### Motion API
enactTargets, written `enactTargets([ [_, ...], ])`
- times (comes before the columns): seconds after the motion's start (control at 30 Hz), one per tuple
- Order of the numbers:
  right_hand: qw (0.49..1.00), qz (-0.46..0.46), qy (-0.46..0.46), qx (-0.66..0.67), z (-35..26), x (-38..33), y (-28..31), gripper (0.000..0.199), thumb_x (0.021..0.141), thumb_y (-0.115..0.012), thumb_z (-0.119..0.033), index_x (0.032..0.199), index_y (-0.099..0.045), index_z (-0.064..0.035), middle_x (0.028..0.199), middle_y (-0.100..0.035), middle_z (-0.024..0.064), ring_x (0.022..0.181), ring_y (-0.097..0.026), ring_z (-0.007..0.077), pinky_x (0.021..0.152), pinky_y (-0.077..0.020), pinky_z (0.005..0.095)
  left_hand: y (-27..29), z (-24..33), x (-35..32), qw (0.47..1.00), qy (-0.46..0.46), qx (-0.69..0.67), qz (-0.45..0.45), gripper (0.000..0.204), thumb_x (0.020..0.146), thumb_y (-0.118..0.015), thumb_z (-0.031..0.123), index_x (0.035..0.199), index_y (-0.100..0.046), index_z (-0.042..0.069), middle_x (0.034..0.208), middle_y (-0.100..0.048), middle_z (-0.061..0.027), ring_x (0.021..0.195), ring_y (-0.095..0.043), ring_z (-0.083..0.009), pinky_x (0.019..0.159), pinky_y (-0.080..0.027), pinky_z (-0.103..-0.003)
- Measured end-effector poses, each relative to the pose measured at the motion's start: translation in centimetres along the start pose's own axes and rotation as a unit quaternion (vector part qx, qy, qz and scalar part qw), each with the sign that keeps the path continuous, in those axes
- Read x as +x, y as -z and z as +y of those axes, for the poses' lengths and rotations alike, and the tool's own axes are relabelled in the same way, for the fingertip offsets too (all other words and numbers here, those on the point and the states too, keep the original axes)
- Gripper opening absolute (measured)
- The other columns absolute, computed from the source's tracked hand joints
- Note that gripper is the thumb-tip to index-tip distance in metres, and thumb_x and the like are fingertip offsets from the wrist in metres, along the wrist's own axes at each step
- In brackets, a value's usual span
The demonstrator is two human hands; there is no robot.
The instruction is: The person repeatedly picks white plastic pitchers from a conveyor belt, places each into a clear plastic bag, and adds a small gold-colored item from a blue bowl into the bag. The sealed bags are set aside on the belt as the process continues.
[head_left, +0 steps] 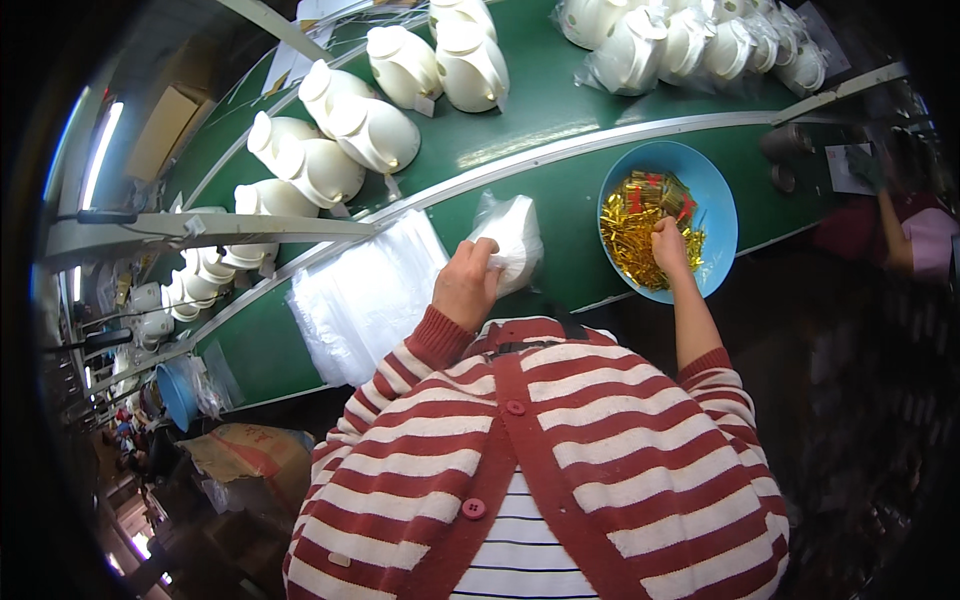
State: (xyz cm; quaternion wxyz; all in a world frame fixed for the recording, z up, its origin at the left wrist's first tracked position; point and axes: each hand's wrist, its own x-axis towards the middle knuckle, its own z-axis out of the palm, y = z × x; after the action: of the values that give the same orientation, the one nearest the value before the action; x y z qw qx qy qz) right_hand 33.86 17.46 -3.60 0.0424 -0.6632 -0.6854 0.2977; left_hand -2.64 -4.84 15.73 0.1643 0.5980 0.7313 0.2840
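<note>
My left hand (468, 283) is closed on the gathered edge of a clear plastic bag (518, 262) with a white rounded thing inside; the wrapping blurs its shape. That bag rests on the green bench near its front edge. To the right, a blue basin (718, 215) holds a heap of gold twist ties (628, 240), some in bundles with red bands. My right hand (672, 247) reaches into it, fingers pinched together among the ties; how many it grips is hidden. Left of my left hand lies a stack of flat clear plastic bags (370, 290).
Beyond a metal rail (540, 150) stand several cream-white rounded vessels (375, 135) with tags on the green belt (540, 90). Several bagged ones (690, 50) are at the far right. A metal post (210, 230) crosses at left, above a cardboard box (250, 455). Another person's arm (893, 225) shows at the right.
</note>
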Motion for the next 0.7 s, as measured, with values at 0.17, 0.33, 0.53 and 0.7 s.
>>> enactTargets([
  [0.17,0.962,-0.047,-0.008,0.269,-1.9,-0.9,1.7,0.023,0.095,-0.066,-0.005,0.117,-0.070,0.0025,0.101,-0.074,0.0106,0.094,-0.071,0.0208,0.084,-0.0557,0.0348,0.2,-0.8,0.1,0.977,0.119,-0.171,-0.038,0.018,0.089,-0.078,0.003,0.105,-0.072,0.002,0.092,-0.073,-0.0117,0.075,-0.073,-0.0201,0.071,-0.059,-0.032],
  [0.33,0.912,-0.040,0.236,0.334,-18.8,-8.0,5.7,0.015,0.094,-0.067,-0.005,0.106,-0.075,-0.0010,0.099,-0.071,0.0075,0.091,-0.068,0.0201,0.083,-0.0548,0.0331,0.3,-1.6,-0.1,0.938,0.170,-0.298,-0.052,0.015,0.088,-0.076,0.004,0.102,-0.074,0.001,0.091,-0.072,-0.0097,0.073,-0.071,-0.0182,0.069,-0.057,-0.030],
  [0.53,0.880,-0.083,0.417,0.210,-27.2,-12.4,0.8,0.008,0.091,-0.069,-0.009,0.097,-0.072,-0.0043,0.105,-0.063,0.0174,0.099,-0.065,0.0396,0.087,-0.0532,0.0457,0.8,-0.8,0.6,0.974,-0.222,0.012,0.034,0.031,0.085,-0.075,-0.006,0.114,-0.069,0.002,0.097,-0.066,-0.0154,0.089,-0.064,-0.0319,0.075,-0.056,-0.035],
  [0.7,0.848,-0.212,0.466,0.137,-27.0,-10.8,0.5,0.010,0.092,-0.069,-0.012,0.092,-0.073,-0.0022,0.101,-0.062,0.0191,0.100,-0.062,0.0407,0.084,-0.0499,0.0480,0.5,-1.9,0.4,0.975,-0.196,0.103,0.030,0.022,0.088,-0.074,-0.005,0.108,-0.068,0.002,0.095,-0.064,-0.0138,0.094,-0.064,-0.0306,0.077,-0.057,-0.036],
])
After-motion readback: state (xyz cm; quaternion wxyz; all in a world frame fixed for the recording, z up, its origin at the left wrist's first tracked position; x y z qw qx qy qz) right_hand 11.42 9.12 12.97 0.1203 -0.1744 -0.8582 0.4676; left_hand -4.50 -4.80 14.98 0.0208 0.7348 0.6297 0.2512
